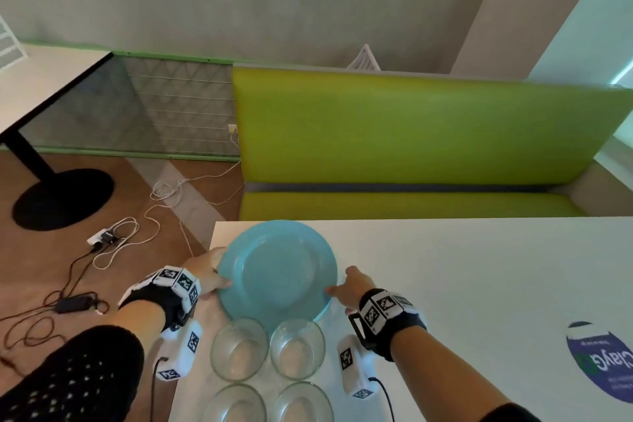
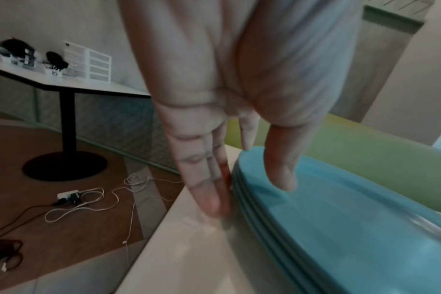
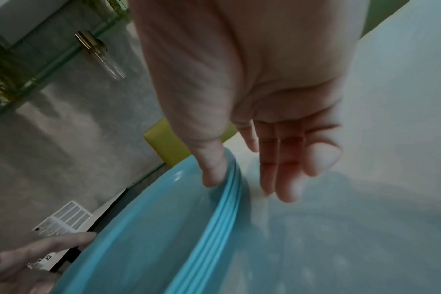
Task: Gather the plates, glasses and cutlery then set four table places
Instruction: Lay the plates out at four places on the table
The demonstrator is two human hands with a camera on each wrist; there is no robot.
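Note:
A stack of light blue plates (image 1: 277, 271) lies at the near left corner of the white table (image 1: 445, 284). My left hand (image 1: 205, 271) is at the stack's left rim. In the left wrist view its thumb lies on the top plate (image 2: 340, 228) and its straight fingers (image 2: 214, 199) run down against the stack's edge to the tabletop. My right hand (image 1: 349, 288) is at the right rim. Its thumb rests inside the top plate's (image 3: 151, 238) rim and its straight fingers (image 3: 282, 179) hang just off the edge. Several clear glasses (image 1: 238, 349) stand right in front of the plates.
A green bench (image 1: 411, 130) runs along the table's far side. Left of the table, cables and a power strip (image 1: 106, 236) lie on the brown floor by another table's black foot (image 1: 61, 199). A blue round sticker (image 1: 603, 367) marks the tabletop at right.

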